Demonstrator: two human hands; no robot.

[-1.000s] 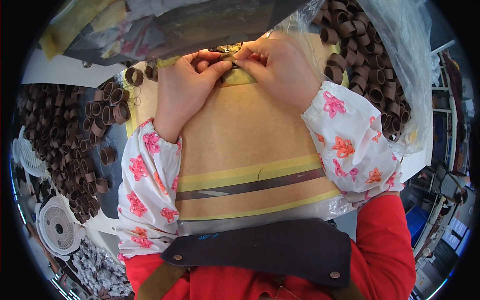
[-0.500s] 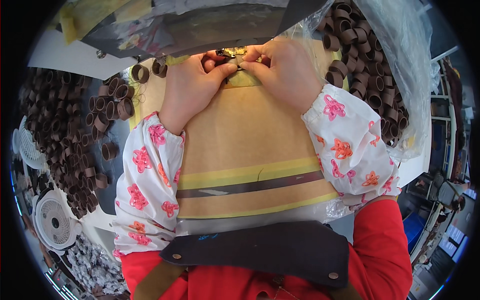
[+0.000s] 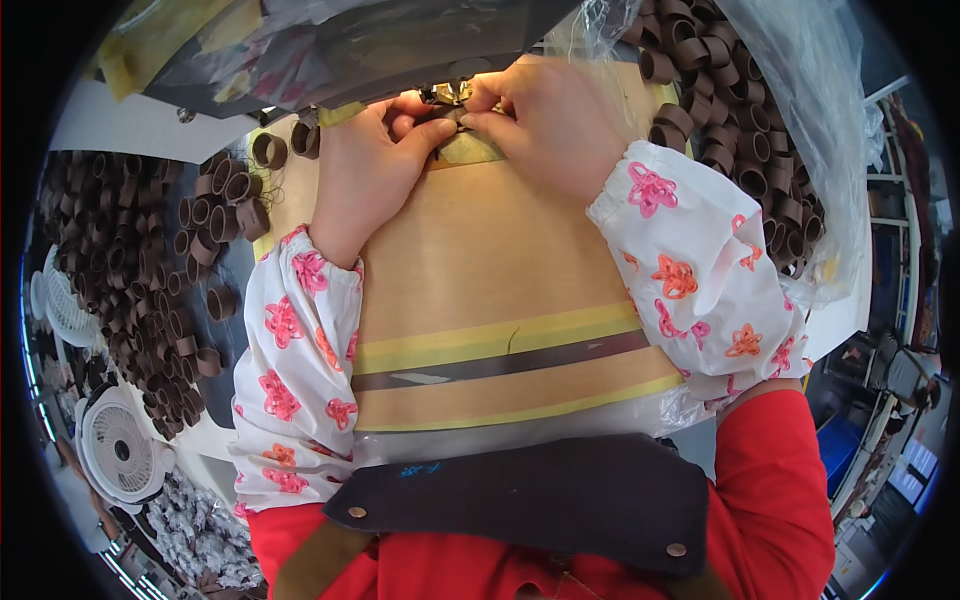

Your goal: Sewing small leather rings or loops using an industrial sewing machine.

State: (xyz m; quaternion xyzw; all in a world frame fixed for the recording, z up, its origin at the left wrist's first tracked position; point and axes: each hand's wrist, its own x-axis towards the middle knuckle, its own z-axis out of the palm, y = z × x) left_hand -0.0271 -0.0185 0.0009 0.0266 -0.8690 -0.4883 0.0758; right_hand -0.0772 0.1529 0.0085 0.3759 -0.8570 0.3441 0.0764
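Beneath a sewing machine [image 3: 340, 60], at its lit metal foot [image 3: 447, 93], my two hands meet with thumbs almost touching. My left hand [image 3: 385, 155] pinches a small dark piece [image 3: 455, 114] from the left, thumb laid along its near edge. My right hand [image 3: 545, 125] pinches the same piece from the right, fingers beside the metal foot. Most of the piece is hidden by my fingers, so its shape cannot be made out. Both hands are closed and rest over the tan work surface [image 3: 470, 240].
Brown ring-shaped loops [image 3: 125, 270] lie heaped on the left, with several near my left wrist. Another pile of brown loops [image 3: 750, 130] sits on the right beside clear plastic film [image 3: 815, 130]. Yellow and dark tape [image 3: 500, 350] crosses the near surface. A white fan [image 3: 120, 450] stands lower left.
Both hands appear slightly further left and up in the picture, along with the whole scene around the machine. The pinch on the small dark piece looks the same.
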